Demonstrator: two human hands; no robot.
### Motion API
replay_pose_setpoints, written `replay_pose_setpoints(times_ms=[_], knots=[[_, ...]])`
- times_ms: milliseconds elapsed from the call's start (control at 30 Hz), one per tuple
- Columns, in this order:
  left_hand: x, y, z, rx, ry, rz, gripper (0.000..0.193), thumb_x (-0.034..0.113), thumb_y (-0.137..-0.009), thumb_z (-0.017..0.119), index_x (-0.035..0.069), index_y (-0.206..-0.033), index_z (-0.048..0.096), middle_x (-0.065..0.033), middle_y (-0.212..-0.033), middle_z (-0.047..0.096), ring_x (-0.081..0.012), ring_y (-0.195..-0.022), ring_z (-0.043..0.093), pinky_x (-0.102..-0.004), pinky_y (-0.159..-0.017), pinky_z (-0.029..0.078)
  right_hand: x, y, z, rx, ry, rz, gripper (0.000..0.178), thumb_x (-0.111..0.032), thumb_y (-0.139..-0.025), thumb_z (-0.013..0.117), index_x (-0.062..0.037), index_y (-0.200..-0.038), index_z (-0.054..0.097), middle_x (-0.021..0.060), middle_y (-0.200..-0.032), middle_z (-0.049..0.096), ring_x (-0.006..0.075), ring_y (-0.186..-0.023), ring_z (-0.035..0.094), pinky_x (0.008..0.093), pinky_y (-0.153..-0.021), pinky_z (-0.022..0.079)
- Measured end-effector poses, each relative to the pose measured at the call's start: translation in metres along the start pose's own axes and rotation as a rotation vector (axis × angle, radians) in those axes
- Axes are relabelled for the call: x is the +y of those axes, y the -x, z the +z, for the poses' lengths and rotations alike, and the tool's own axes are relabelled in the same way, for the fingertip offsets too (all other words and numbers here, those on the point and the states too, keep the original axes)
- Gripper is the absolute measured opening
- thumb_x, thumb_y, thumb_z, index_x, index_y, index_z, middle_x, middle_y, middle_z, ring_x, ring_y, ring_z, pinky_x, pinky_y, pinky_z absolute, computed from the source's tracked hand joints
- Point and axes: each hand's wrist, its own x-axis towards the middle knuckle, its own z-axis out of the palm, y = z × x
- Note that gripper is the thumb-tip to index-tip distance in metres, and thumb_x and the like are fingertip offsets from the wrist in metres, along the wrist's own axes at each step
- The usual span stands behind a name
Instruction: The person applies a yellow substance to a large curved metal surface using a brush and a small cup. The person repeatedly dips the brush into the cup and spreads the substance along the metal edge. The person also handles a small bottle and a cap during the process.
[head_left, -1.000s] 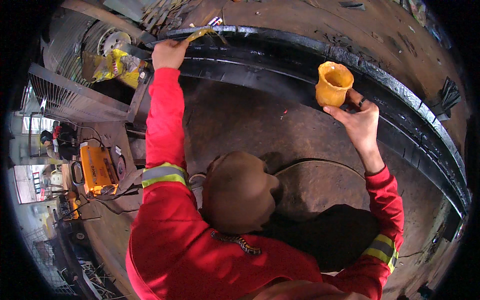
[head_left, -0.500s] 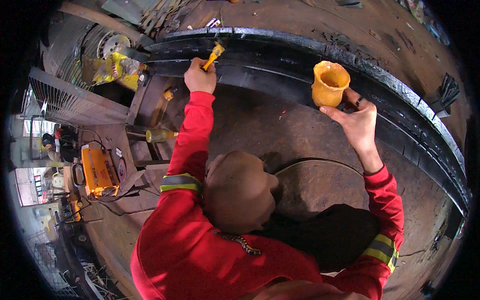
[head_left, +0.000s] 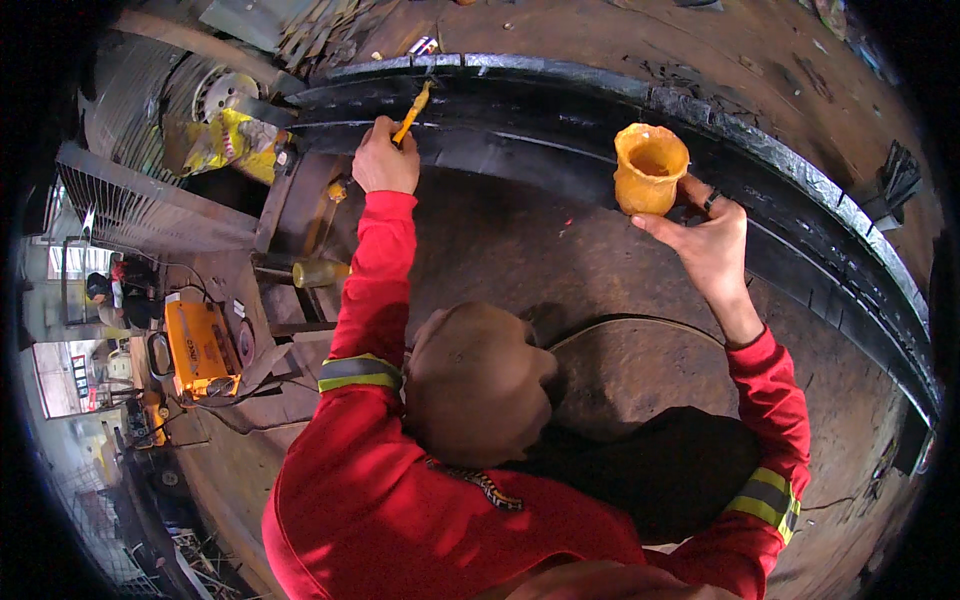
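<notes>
My left hand (head_left: 385, 162) is closed round the yellow handle of a paintbrush (head_left: 413, 112). The brush points up and away, its dark-tipped end over or against a long black metal beam (head_left: 560, 112); whether the tip touches cannot be told. In my right hand (head_left: 712, 240) is an orange-yellow cup (head_left: 650, 190) with a flared, wavy rim, held upright beside the beam's near side. Thumb and fingers grip it low on its right side, and some fingers are hidden behind it. The cup's contents are not clear.
An orange box-shaped machine (head_left: 200, 345) with cables stands at left, near a bottle (head_left: 318, 273) lying by a metal frame. Yellow crumpled packaging (head_left: 232, 143) and a wheel rim (head_left: 225, 95) sit at upper left. Another person (head_left: 128, 287) is in the far left background.
My left hand has drawn slightly left, and the paintbrush has turned so its narrow edge shows. The cup in my right hand has shifted a little left.
</notes>
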Motion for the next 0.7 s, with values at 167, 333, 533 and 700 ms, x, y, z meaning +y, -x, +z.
replay_pose_setpoints(times_ms=[167, 333, 533, 700], knots=[[0.011, -0.006, -0.007, -0.01, -0.071, -0.004, 0.018, 0.015, -0.072, 0.07, 0.011, -0.084, 0.058, -0.0112, -0.081, 0.064, -0.0359, -0.077, 0.062, -0.0467, -0.065, 0.048, 0.005, -0.001, -0.001, 0.013, -0.028, 0.011, 0.059, -0.017, -0.063, 0.087, 0.0106, -0.11, 0.062, 0.0136, -0.096, 0.07, 0.0113, -0.086, 0.064, 0.0253, -0.079, 0.05], [0.017, -0.011, -0.005, -0.101, -0.128, 0.078, 0.019, 0.018, -0.071, 0.071, 0.012, -0.084, 0.059, -0.0105, -0.083, 0.065, -0.0348, -0.079, 0.063, -0.0462, -0.065, 0.048, 0.008, -0.001, 0.0, 0.008, -0.017, -0.015, 0.059, -0.016, -0.063, 0.086, 0.0105, -0.11, 0.062, 0.0137, -0.095, 0.07, 0.0111, -0.085, 0.064, 0.0249, -0.077, 0.051], [0.019, -0.015, 0.007, -0.192, -0.118, 0.014, 0.019, 0.02, -0.07, 0.073, 0.012, -0.083, 0.061, -0.0111, -0.08, 0.067, -0.0344, -0.077, 0.064, -0.0455, -0.066, 0.05, 0.003, -0.002, -0.001, 0.005, -0.03, 0.005, 0.06, -0.017, -0.064, 0.086, 0.0101, -0.111, 0.062, 0.0137, -0.093, 0.07, 0.0112, -0.084, 0.064, 0.0254, -0.077, 0.051], [0.024, -0.009, 0.022, -0.152, 0.086, -0.031, 0.02, 0.018, -0.07, 0.075, 0.006, -0.08, 0.063, -0.0139, -0.076, 0.067, -0.0335, -0.073, 0.065, -0.0411, -0.064, 0.051, 0.005, -0.002, 0.0, 0.021, -0.002, -0.026, 0.06, -0.018, -0.063, 0.087, 0.009, -0.111, 0.062, 0.0133, -0.093, 0.07, 0.0108, -0.084, 0.064, 0.0258, -0.078, 0.05]])
